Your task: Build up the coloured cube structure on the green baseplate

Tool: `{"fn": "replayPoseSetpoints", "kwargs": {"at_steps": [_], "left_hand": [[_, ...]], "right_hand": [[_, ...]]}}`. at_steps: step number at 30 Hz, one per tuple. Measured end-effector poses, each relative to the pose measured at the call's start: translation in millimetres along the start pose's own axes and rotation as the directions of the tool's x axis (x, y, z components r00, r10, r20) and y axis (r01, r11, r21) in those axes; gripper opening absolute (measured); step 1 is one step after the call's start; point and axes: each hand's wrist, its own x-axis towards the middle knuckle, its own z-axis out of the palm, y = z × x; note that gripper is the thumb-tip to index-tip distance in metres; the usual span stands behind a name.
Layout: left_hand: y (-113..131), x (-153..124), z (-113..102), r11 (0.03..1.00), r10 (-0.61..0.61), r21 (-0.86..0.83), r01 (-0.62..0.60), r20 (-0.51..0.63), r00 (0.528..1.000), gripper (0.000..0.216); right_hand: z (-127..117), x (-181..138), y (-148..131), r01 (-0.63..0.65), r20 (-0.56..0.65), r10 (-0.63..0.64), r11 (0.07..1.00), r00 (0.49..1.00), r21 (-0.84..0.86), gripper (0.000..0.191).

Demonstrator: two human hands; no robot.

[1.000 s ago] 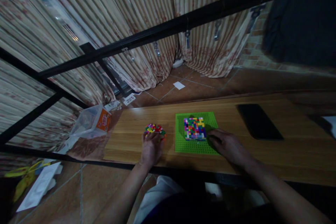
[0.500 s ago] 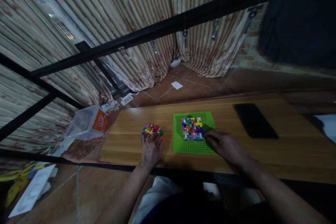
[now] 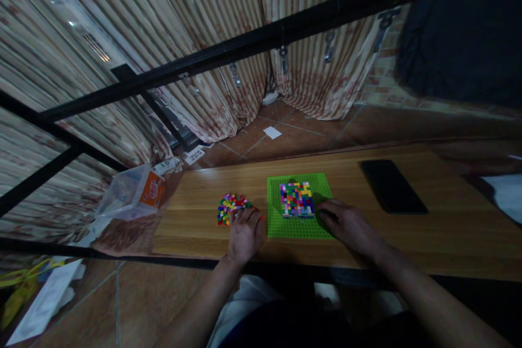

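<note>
A green baseplate [image 3: 277,224] lies on the wooden table [image 3: 408,234]. A square block of many-coloured small bricks [image 3: 296,199] is built on its middle. My right hand [image 3: 346,224] rests on the plate's right front corner, fingers curled, touching the built block's side. A loose pile of coloured bricks [image 3: 229,207] lies left of the plate. My left hand [image 3: 244,231] lies flat at the pile's right edge, fingers stretched toward the bricks.
A black phone [image 3: 391,186] lies flat at the table's right. A clear plastic bag with an orange box [image 3: 136,194] sits off the table's left end. Black metal bars [image 3: 253,46] cross above; striped curtains hang behind. Papers lie on the tiled floor.
My left hand has slid rightward from on top of the brick pile to its right edge, uncovering the bricks. The right hand stays on the plate.
</note>
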Motion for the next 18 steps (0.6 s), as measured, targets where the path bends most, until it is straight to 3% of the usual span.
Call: {"fn": "replayPoseSetpoints", "kwargs": {"at_steps": [18], "left_hand": [[12.7, 5.0, -0.6, 0.996, -0.072, -0.059, 0.072, -0.001, 0.997, 0.011]], "right_hand": [[-1.1, 0.5, 0.2, -0.004, 0.014, 0.004, 1.000, 1.000, -0.008, 0.023]]}}
